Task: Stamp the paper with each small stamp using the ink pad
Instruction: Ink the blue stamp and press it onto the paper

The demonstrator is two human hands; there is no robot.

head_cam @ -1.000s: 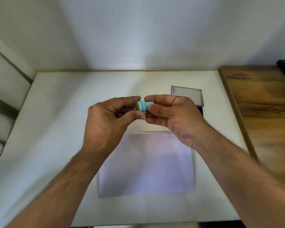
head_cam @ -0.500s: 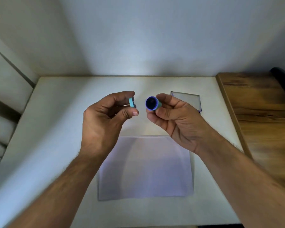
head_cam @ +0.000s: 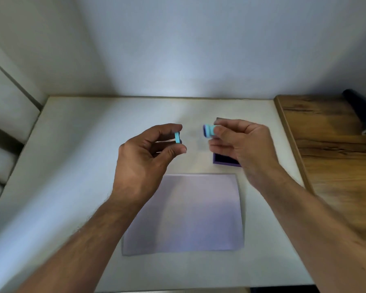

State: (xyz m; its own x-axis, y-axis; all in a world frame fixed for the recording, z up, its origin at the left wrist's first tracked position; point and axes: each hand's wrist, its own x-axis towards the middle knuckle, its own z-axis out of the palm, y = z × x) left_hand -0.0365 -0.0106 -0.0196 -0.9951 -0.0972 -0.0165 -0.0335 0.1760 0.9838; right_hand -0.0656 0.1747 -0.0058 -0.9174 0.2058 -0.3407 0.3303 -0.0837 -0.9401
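The left hand (head_cam: 144, 159) pinches a thin, flat turquoise cap (head_cam: 177, 138) between thumb and forefinger, held on edge above the middle of the smooth white worktop (head_cam: 76, 157). The right hand (head_cam: 241, 144) grips a small cylindrical turquoise stamp (head_cam: 208, 130), its round purple face turned toward the cap, the two apart. Beneath the right hand lies a rectangular ink pad (head_cam: 222, 160) with a purple rim and dark inner surface, partly hidden. A flat, matte, pale lilac sheet of paper (head_cam: 190, 214) lies toward the near edge. A grained wooden board (head_cam: 330, 149) adjoins the worktop's right edge
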